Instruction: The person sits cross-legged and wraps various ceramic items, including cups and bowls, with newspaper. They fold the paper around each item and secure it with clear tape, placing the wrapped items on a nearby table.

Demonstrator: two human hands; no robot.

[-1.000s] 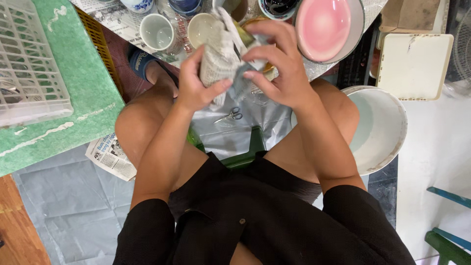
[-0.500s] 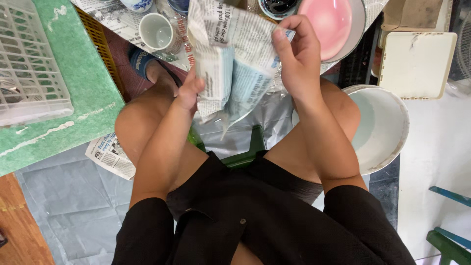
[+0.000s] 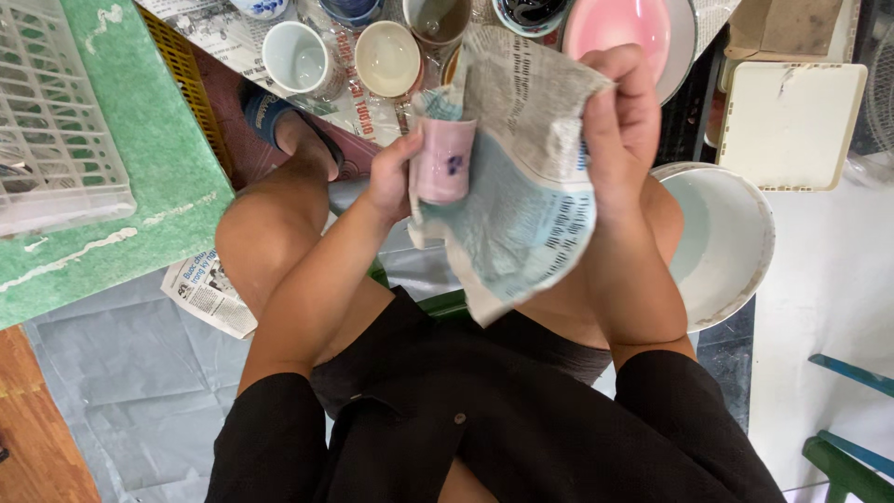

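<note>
Two hands: left (image 3: pixel 389 177) grips glazed pink cup (image 3: pixel 443 160), right (image 3: pixel 622 112) crinkled newspaper (image 3: pixel 521 196).

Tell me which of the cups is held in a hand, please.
The pink cup with a small dark flower mark. The left hand holds it against the newspaper sheet; the white cup and the cream cup stand untouched farther away.

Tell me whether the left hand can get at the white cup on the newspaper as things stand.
Probably not right away. The left hand is wrapped around a pink cup, so it isn't free. The white cup stands uncovered just beyond it with nothing between them; once the pink cup is put down, reaching it looks easy.
</note>
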